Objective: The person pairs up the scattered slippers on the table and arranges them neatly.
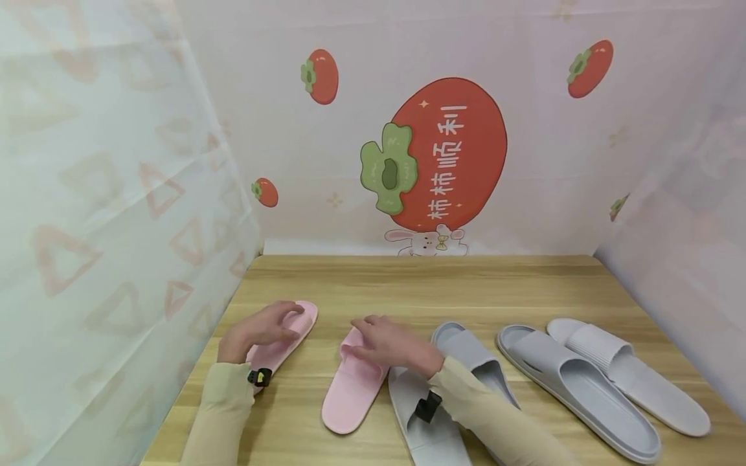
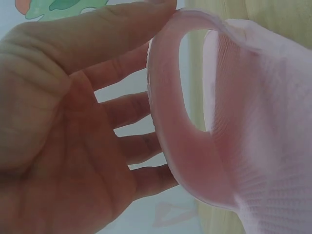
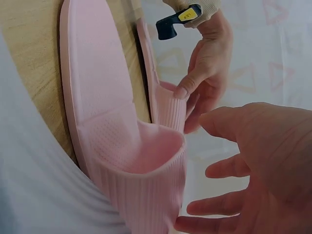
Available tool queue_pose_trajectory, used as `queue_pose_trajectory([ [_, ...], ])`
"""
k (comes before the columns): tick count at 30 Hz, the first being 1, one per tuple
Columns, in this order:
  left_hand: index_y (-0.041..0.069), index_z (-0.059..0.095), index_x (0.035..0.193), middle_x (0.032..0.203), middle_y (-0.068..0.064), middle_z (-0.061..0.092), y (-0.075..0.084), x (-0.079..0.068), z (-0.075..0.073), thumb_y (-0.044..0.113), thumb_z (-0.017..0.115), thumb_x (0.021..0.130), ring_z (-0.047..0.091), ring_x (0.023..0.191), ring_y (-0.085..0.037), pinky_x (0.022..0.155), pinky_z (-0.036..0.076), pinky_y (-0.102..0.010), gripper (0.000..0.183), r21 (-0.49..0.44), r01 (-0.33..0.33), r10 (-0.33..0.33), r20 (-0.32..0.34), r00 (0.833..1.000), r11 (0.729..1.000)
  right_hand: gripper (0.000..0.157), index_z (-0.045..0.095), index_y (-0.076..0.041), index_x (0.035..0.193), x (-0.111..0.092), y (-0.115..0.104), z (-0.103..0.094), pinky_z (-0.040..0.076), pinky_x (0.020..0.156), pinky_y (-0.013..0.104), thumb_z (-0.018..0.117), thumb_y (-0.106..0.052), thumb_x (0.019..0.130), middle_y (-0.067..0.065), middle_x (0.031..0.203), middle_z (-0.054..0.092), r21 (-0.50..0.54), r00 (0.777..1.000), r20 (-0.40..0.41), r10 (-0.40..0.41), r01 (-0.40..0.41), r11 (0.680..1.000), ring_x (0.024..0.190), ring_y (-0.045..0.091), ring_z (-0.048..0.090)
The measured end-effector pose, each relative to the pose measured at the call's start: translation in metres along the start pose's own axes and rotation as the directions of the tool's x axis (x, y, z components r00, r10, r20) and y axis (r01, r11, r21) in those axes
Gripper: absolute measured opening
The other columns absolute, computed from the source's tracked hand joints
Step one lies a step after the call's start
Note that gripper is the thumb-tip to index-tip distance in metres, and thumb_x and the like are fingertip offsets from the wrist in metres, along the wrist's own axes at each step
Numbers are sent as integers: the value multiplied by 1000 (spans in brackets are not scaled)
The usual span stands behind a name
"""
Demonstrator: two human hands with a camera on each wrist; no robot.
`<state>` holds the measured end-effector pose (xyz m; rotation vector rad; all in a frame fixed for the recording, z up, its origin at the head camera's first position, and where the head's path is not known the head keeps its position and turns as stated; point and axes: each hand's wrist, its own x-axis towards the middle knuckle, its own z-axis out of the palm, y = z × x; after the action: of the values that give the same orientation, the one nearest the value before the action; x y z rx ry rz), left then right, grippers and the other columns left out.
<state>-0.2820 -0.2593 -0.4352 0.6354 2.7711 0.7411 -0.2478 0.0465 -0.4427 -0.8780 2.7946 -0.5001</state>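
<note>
Two pink slippers lie apart on the left half of the wooden surface, their straps toward the back. My left hand (image 1: 265, 329) is over the strap of the left pink slipper (image 1: 270, 357). The left wrist view shows the thumb at one edge of the strap (image 2: 273, 97) and the fingers reaching round its outer side, holding it. Above the strap of the other pink slipper (image 1: 348, 396) is my right hand (image 1: 393, 343). In the right wrist view its fingers are spread and loosely bent beside that strap (image 3: 146, 195), with nothing held.
Right of the pink pair, a grey slipper (image 1: 434, 432) lies partly under my right forearm, beside another grey slipper (image 1: 466, 346). Farther right are a larger grey slipper (image 1: 606, 404) and a pale ribbed slipper (image 1: 664, 388). Printed cloth walls (image 1: 542, 194) enclose the wooden surface (image 1: 373, 278).
</note>
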Motion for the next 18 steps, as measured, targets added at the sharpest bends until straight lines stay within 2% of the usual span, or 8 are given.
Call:
queue_pose_trajectory([
  [6,3,53,136,142,-25,48,1,3,-1,18,75,84,41,134,-46,109,33,-60,59,1,1,-1,33,999,1000,71,46,-16,145,-3,-2,2,48,99,47,43,-66,94,12,139,54,-28,1000,-7,3,-4,1000,125,29,53],
  [7,3,53,137,143,-25,47,1,2,-1,19,75,84,40,135,-46,109,33,-60,59,-2,4,-4,39,999,1000,69,48,-16,143,-3,-2,3,48,98,46,43,-65,95,11,135,57,-29,1000,-6,5,-5,1000,123,28,54],
  [10,4,52,138,143,-26,46,-1,0,-2,20,76,83,40,135,-46,108,33,-60,62,-1,9,-9,49,999,1000,58,57,-16,129,-3,-1,7,51,87,39,44,-62,96,8,116,62,-32,1000,-10,-16,16,999,106,25,58],
  [14,4,52,138,142,-27,47,-4,-3,-4,23,78,81,41,134,-47,107,34,-61,66,9,8,-9,44,999,1000,44,60,-17,115,-2,-2,10,49,74,31,48,-56,97,5,102,59,-40,999,-20,-48,48,998,89,19,54],
  [18,6,53,138,143,-25,48,-4,-2,-5,29,80,80,41,134,-47,107,34,-61,68,-12,21,-21,47,999,1000,40,58,-18,120,-4,-3,9,47,71,29,53,-50,97,3,100,57,-31,1000,-8,-25,25,999,88,17,51],
])
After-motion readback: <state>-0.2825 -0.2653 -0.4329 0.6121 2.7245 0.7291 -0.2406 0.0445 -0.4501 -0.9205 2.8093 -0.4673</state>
